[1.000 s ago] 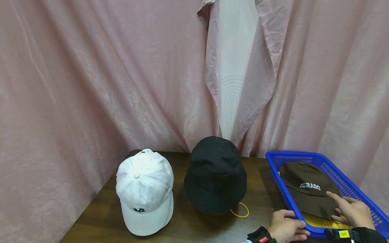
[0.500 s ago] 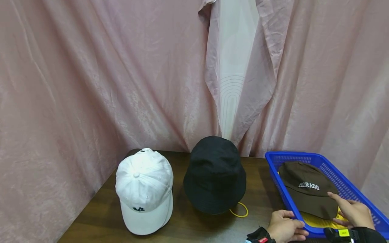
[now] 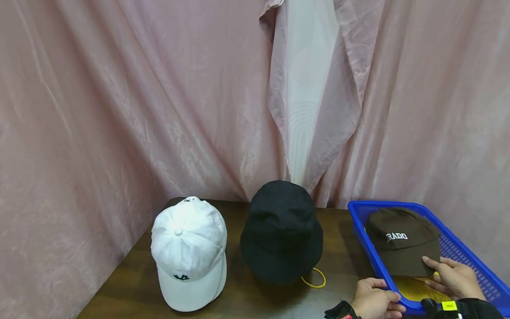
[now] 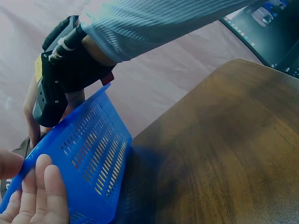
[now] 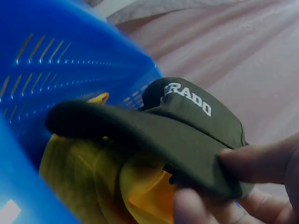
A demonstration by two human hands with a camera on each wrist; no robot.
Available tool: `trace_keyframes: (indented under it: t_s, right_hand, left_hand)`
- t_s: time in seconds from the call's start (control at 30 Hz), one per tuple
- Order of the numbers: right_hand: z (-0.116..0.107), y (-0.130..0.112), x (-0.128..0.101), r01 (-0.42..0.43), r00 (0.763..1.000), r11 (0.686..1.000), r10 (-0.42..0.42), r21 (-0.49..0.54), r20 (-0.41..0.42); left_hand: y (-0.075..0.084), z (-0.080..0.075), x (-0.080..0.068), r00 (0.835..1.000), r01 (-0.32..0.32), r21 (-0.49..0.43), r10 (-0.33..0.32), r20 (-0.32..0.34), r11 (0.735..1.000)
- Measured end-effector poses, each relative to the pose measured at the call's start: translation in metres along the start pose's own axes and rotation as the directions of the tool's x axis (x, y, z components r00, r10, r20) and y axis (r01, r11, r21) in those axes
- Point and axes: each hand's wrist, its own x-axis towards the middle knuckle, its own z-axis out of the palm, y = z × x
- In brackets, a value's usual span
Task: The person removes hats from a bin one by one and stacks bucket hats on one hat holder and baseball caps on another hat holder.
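Observation:
My right hand (image 3: 454,278) pinches the brim of a dark olive-brown cap (image 3: 402,239) between thumb and fingers. White letters ending in "RADO" stand on the cap's front. In the right wrist view the cap's brim (image 5: 140,135) is lifted and tilted over a yellow cloth item (image 5: 112,182) in the basket. My left hand (image 3: 376,297) grips the near left corner of the blue plastic basket (image 3: 368,250), thumb over the rim. Its fingers (image 4: 56,189) lie against the basket's outer wall in the left wrist view.
A white cap (image 3: 189,252) sits at the left of the brown wooden table (image 3: 127,283). Beside it is a black bucket hat (image 3: 282,230), with a yellow loop (image 3: 317,280) by its brim. A pink curtain (image 3: 159,88) hangs behind.
My right hand has closed on the cap's brim and raised it, with the cap tilting and shifting slightly left. More of the yellow item shows beneath. The left hand stays at the basket corner.

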Motion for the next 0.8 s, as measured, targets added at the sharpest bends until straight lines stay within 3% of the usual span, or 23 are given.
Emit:
trace_keyframes:
  t_s: [0.13,0.3,0.47,0.67,0.8]
  right_hand:
    - [0.005,-0.003,-0.004,0.063,0.998,0.993,-0.064,0.098,0.003]
    - [0.005,-0.005,-0.019,0.128,0.992,0.977,-0.126,0.173,-0.025]
    - [0.006,-0.012,-0.027,0.174,0.984,0.937,-0.157,0.302,-0.08]
    - [0.006,-0.016,-0.032,0.137,0.99,0.876,-0.102,0.462,-0.1]
    - [0.005,-0.017,-0.034,0.098,0.993,0.838,-0.048,0.537,-0.106]
  left_hand:
    - [0.003,-0.003,-0.001,1.0,-0.022,0.004,0.022,0.021,1.0]
    - [0.007,-0.005,-0.004,1.0,-0.013,0.075,0.012,0.01,0.997]
    - [0.008,-0.007,-0.004,1.0,-0.022,0.129,0.02,0.017,0.991]
    - [0.014,-0.011,-0.001,0.999,-0.027,0.174,0.031,-0.021,0.984]
    - [0.016,-0.012,0.0,0.998,-0.046,0.137,0.052,-0.047,0.99]
